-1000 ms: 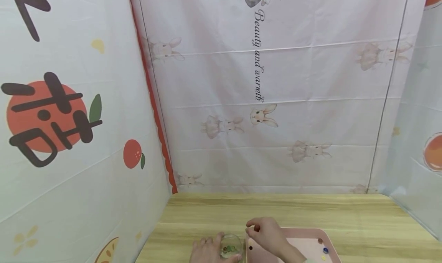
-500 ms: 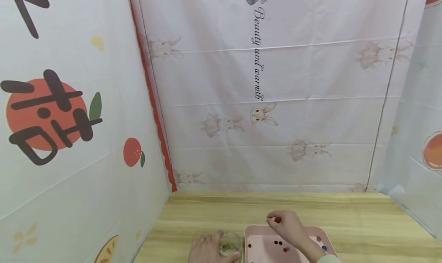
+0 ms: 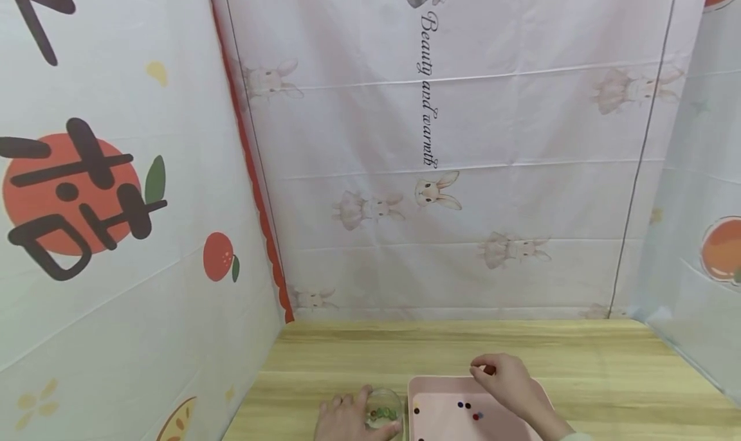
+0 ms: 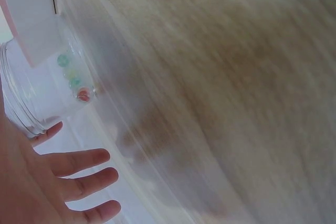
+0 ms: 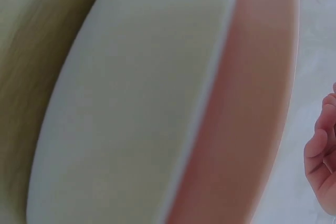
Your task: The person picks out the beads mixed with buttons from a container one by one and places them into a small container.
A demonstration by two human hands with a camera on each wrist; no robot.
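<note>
A clear round jar [image 3: 384, 397] stands on the table, with several small green beads and a reddish one [image 4: 83, 95] at its bottom. My left hand [image 3: 345, 419] holds it from the left, thumb and index finger around its side, while the other fingers stretch out in the left wrist view. To its right lies a pink tray [image 3: 440, 423] with scattered beads, among them a red bead [image 3: 476, 417] and a dark blue bead [image 3: 460, 404]. Over the tray's far right part hovers my right hand [image 3: 507, 378], fingers curled and thumb near the index finger; no bead shows in them.
The wood-grain table [image 3: 347, 344] reaches back to a printed white curtain [image 3: 463, 139], with more curtains on both sides. At the tray's left side are a black bead [image 3: 416, 411] and a yellow bead [image 3: 416, 404]. The right forearm covers the tray's right part.
My right hand has moved right over the tray, away from the jar, uncovering the beads in the middle and covering those on the right. My left hand stays at the jar.
</note>
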